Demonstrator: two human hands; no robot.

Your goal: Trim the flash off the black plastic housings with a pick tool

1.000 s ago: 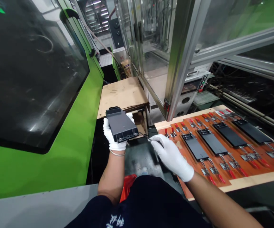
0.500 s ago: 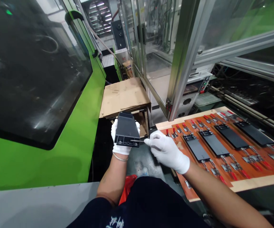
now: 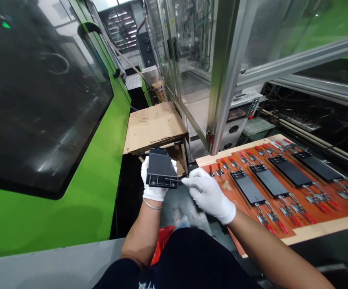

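Observation:
A black plastic panel (image 3: 162, 165) with a ribbed near edge rests in my gloved left hand (image 3: 154, 193), whose fingers wrap round it from below and both sides. My gloved right hand (image 3: 207, 193) is closed on a thin, pointed metal tool (image 3: 176, 180). The tool's tip reaches to the ribbed edge of the panel, near its right corner; whether it touches cannot be made out. Most of the tool's handle is hidden in the glove.
At the right, an orange-brown fixture board (image 3: 240, 212) carries several black panels (image 3: 248, 188) held by red-handled toggle clamps (image 3: 266, 224). A cardboard-topped stand (image 3: 156, 122) is ahead. The green machine (image 3: 101, 160) borders the left; an aluminium-framed enclosure (image 3: 225, 80) rises ahead right.
The tool's tip has shifted slightly along the panel's edge toward its right corner. My head view has turned a little; both hands keep their holds.

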